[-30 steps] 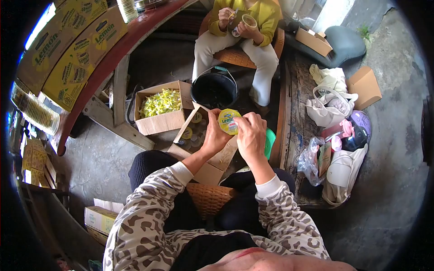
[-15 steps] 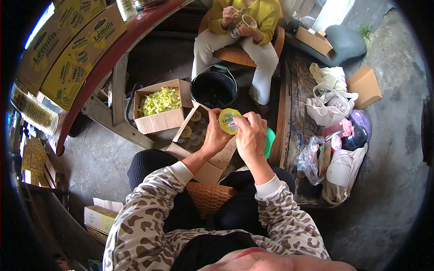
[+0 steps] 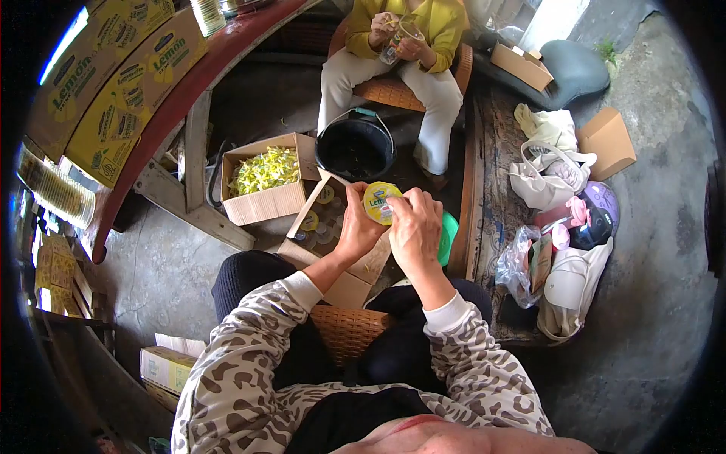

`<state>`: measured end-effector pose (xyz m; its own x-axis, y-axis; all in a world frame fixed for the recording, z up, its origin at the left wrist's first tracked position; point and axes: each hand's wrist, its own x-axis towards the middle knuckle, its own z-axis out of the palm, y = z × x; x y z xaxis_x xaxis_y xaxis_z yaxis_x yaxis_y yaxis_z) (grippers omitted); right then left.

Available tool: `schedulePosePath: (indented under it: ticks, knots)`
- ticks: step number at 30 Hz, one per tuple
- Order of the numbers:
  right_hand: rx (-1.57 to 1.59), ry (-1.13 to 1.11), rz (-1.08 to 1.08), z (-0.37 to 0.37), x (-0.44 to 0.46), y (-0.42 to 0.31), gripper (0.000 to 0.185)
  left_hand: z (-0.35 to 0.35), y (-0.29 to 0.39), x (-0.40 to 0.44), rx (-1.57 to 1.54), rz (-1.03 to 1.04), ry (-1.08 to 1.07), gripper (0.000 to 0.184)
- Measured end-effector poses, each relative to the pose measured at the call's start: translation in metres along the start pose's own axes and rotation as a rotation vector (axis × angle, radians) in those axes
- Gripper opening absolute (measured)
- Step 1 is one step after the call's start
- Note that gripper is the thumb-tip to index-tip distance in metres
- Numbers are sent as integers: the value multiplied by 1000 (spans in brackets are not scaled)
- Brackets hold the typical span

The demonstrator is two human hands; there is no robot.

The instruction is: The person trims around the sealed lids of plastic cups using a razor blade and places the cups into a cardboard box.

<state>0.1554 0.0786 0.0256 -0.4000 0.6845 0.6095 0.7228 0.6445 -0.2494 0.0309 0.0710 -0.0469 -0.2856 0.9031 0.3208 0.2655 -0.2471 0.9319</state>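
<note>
My left hand (image 3: 358, 228) is wrapped round a lemon drink cup (image 3: 376, 200), whose round yellow lid with green "Lemon" lettering faces up at me. My right hand (image 3: 416, 227) is closed at the cup's right side, with thumb and fingertips pressed on the lid's edge. Whether a piece of the lid is pinched there is too small to tell. Below the hands stands an open carton (image 3: 347, 290) with several cups in it, some showing yellow lids. A green item (image 3: 448, 237), partly hidden, lies beside my right hand.
A carton of yellow strips (image 3: 261, 203) and a black bucket (image 3: 355, 163) stand ahead. Across from me a seated person (image 3: 404, 45) holds a clear cup. Bags (image 3: 541, 185) and a purple helmet (image 3: 603, 208) lie right. Lemon cartons (image 3: 128, 113) stand left.
Both hands and the cup stay almost in place, with the right fingers shifting slightly on the lid. The view drifts a little. The person across has tilted their cup slightly.
</note>
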Motion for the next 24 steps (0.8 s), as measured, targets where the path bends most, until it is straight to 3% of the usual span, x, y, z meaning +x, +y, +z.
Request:
schedulePosePath:
  ticks: [15, 18, 24]
  knots:
    - [-43, -70, 31, 3, -3, 3, 25, 1, 0, -2, 92, 49, 23, 80]
    - [-41, -80, 20, 3, -4, 3, 25, 1, 2, -2, -28, -90, -8, 78]
    - [-33, -79, 50, -4, -1, 1, 17, 1, -1, -2, 98, 28, 28, 78]
